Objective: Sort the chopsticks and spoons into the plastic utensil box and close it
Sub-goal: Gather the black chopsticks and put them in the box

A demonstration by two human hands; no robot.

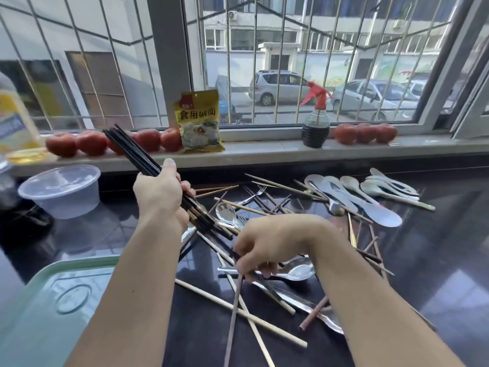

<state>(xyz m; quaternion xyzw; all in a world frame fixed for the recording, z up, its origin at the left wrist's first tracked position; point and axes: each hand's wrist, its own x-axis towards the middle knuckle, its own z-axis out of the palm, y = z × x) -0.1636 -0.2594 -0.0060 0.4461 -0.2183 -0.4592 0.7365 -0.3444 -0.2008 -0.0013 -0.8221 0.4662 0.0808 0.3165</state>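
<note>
My left hand [158, 192] grips a bundle of black chopsticks [129, 149] that slants up to the left above the counter. My right hand [267, 245] pinches one brown chopstick [234, 313] at its upper end, over the heap. Loose wooden and dark chopsticks [238, 311] lie crossed on the black counter with metal spoons [296, 271] and forks. Pale ceramic spoons [370, 192] lie at the far right. The green plastic utensil box lid [53, 300] shows at the lower left, under my left forearm.
A clear plastic bowl [60, 192] stands at the left. On the window sill are tomatoes [90, 143], a yellow food packet [199, 120] and a spray bottle [316, 120]. An oil bottle [16, 123] stands at the far left.
</note>
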